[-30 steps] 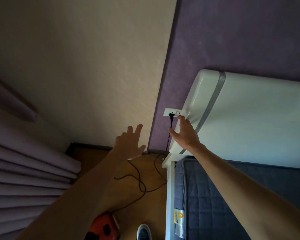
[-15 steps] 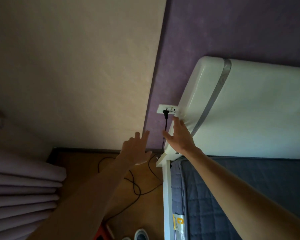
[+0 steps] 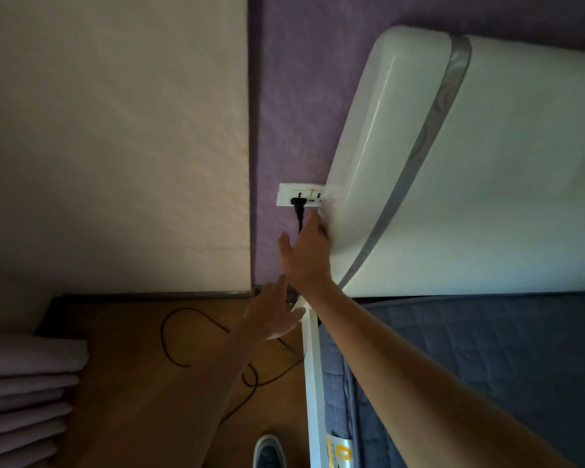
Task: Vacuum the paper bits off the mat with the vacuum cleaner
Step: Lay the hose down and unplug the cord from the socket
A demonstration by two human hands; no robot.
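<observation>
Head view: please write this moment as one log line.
plug in wall socket | right hand open near cord | left hand open, empty

Single head view only, so you get no second angle and no overlap. It looks forward and steeply down from your head at the corner where the cream wall (image 3: pixel 115 130) meets the purple wall (image 3: pixel 291 96). Both forearms fill the lower frame close-up; the wooden floor (image 3: pixel 132 383) sits far below.

Only one mark can be made out: a yellow label (image 3: pixel 341 453) on the near side of the bed frame (image 3: pixel 313 383), low in the view, bearing a large letter that looks like "C". Its smaller print is too blurred to read.
</observation>
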